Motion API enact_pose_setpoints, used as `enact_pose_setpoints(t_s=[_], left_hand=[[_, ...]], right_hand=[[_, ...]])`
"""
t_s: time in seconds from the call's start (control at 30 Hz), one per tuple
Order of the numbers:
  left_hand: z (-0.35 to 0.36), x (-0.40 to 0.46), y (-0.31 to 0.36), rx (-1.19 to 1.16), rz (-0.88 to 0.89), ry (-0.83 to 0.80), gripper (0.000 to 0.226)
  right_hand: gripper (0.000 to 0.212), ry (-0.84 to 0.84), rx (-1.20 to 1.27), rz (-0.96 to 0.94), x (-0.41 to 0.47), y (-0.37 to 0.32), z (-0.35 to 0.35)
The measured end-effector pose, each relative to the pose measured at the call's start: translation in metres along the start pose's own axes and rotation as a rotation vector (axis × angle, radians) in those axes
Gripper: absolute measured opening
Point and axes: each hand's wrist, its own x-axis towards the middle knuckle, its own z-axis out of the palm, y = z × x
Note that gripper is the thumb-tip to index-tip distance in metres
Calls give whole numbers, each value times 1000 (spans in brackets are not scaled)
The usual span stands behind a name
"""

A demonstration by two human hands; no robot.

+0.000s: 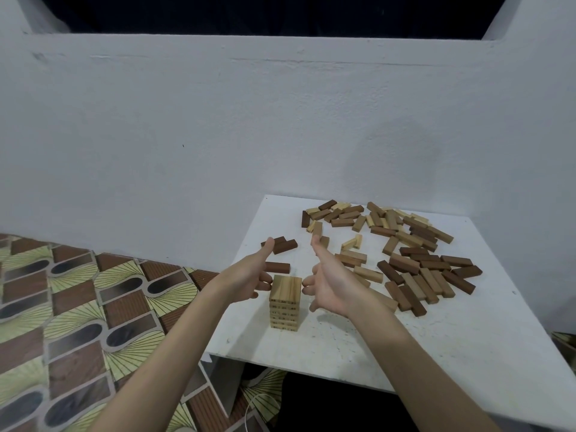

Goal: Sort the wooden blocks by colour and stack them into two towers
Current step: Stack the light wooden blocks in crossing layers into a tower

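One tower [285, 302] of light blocks stands on the desk [436, 344]; about seven layers can be counted on its near face. One desk is present. Three dark blocks [282, 244] lie apart at the desk's far left: two together and one single block [277, 267] nearer the tower. One loose heap [405, 251] of mixed light and dark blocks lies to the right; its pieces overlap too much for an exact count, several dozen at least. Two hands are in view, the left hand [249, 275] and right hand [333, 282].

Only 1 view — a wide-angle camera worn on the head, looking forward and down over both forearms onto a white counter [358, 347] close below, a pale wall [218, 135] rising just behind it — patterned floor [62, 307] fills the lower left.
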Motion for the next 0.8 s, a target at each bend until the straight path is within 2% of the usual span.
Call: enact_pose_setpoints(t_s=[0.5, 0.8], left_hand=[[-1, 1, -1, 28, -11, -14, 81], [-1, 0, 0, 45, 0, -38, 75]], right_hand=[[89, -15, 15, 16, -2, 2, 0], [86, -44, 53, 29, -6, 0, 1]])
